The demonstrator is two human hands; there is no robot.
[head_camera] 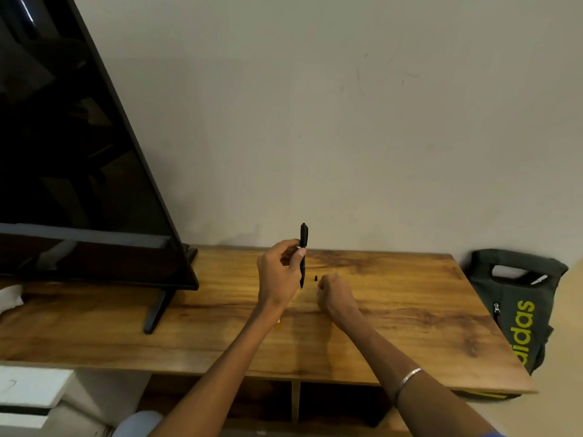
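Note:
My left hand (279,272) holds a black pen (303,247) upright above the wooden table (410,310), thumb pressed on its barrel and the pointed end down. My right hand (334,293) rests on the table just right of the pen with its fingers curled under; what it holds, if anything, is hidden. A tiny black piece (315,278) lies on the table between the two hands. A small ring-like glint (336,274) shows at the top of my right hand.
A large black TV (79,152) stands on the table's left half, its stand foot (157,310) reaching toward the front edge. A dark bag with yellow lettering (520,304) leans off the table's right end. A white cloth (11,298) lies at far left.

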